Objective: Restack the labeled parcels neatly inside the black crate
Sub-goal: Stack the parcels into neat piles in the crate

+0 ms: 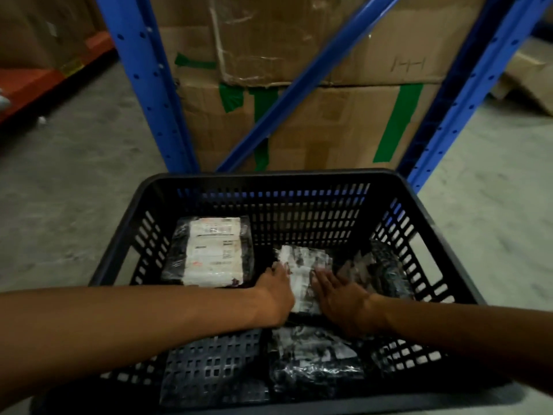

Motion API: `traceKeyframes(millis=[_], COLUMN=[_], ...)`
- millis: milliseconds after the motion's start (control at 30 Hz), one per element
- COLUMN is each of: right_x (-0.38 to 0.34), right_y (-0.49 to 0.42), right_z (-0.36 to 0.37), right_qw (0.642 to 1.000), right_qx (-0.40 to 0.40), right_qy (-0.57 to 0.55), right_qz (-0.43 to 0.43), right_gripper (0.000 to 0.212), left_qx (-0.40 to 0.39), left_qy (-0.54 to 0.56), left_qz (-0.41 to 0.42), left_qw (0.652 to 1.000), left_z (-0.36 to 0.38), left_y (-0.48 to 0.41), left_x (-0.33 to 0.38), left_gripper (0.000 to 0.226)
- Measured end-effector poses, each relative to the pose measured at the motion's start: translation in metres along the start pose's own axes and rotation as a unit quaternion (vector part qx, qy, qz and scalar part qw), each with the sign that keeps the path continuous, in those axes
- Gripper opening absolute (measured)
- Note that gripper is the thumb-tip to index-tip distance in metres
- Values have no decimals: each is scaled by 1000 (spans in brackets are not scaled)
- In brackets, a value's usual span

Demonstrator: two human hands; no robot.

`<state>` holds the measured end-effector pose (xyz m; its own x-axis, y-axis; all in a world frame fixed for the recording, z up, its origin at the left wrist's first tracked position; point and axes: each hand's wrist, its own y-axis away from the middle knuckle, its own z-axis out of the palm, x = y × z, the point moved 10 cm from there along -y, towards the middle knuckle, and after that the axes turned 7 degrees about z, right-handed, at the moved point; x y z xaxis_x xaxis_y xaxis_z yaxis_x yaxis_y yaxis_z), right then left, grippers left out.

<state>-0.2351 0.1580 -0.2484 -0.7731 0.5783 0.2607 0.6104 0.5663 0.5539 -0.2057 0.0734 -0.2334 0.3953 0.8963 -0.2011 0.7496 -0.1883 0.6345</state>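
Both hands on one parcel inside black crate.
Left hand and right hand flank the centre labeled parcel; each grip closed against its sides.

Warehouse: blue racking; taped cartons; bare concrete floor

The crate is matt black plastic with slotted walls, the parcels are wrapped in glossy, crinkled film under papery white labels, the rack is smooth blue-painted metal, the boxes are rough brown cardboard.
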Motion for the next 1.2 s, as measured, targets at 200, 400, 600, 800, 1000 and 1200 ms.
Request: traceKeyframes(millis=[200, 400, 600, 800, 1000, 1200], right_x=[13, 4, 29, 105, 143, 72], right_y=[-31, -35, -20, 32, 40, 17], right_z=[4, 12, -22, -138, -165, -94], right_qw=[993, 991, 994, 861, 565, 561], right_qx=[-20, 21, -23, -33, -15, -93], right_qy=[-78, -70, -99, -502, -825, -817], right_qz=[90, 113, 33, -71, 15, 92], right_gripper=[67, 67, 63, 40, 39, 31], left_qx=[68, 54, 106, 230, 248, 113], left_qy=[-6, -104, 28, 364, 797, 846], left_qz=[-19, 19, 49, -23, -73, -131], left_qw=[997, 993, 993, 902, 546, 504], left_z=[19, 4, -48, -112, -107, -52], left_y=[-20, -28, -6, 63, 102, 69], left_x=[-6, 2, -13, -112, -148, -84], left_gripper=[74, 58, 38, 40, 63, 23])
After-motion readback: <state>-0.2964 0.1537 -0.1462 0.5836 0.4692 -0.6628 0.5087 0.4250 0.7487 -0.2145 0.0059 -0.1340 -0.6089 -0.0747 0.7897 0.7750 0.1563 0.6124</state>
